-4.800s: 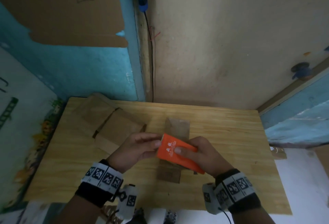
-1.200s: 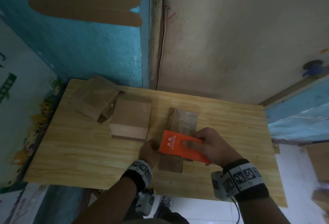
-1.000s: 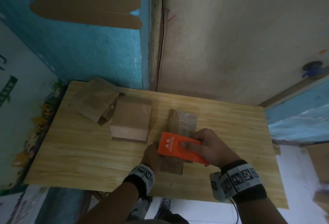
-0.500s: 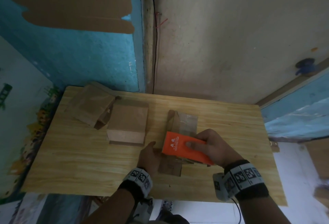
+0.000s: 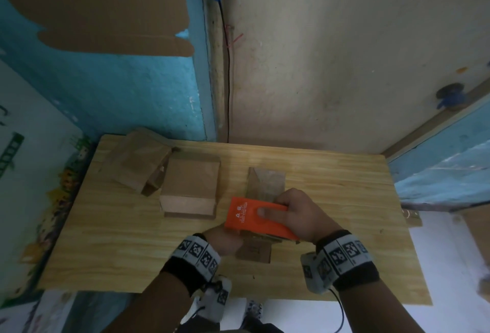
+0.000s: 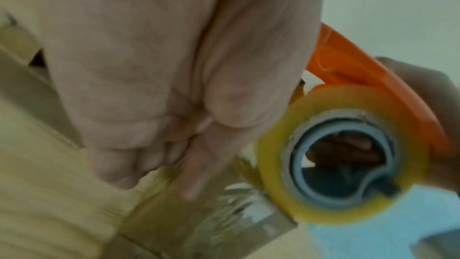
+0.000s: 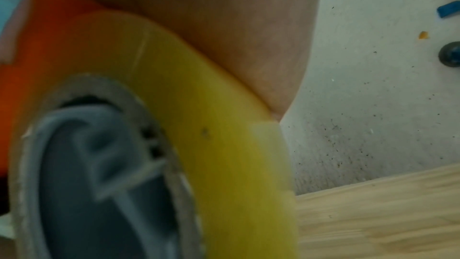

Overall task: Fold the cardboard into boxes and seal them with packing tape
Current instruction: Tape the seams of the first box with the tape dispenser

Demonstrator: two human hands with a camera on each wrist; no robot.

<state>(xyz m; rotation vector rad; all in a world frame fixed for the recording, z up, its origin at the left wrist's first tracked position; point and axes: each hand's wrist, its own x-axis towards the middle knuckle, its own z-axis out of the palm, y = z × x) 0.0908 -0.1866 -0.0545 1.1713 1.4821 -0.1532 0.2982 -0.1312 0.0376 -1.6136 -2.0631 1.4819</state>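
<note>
A: Where is the box point(image 5: 265, 187)?

B: Mid-bench point(image 5: 344, 200), lengthways before you. Your left hand point(image 5: 222, 240), fingers curled, presses its near left side, likely to steady it.

A: My right?

B: Your right hand point(image 5: 302, 216) grips the orange tape dispenser point(image 5: 254, 217) over the box; clear tape lies along its top, likely sealing the seam

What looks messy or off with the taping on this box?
The clear tape on the box under the dispenser looks wrinkled rather than flat. At the table's far left, a folded box lies askew with an open end.
</note>
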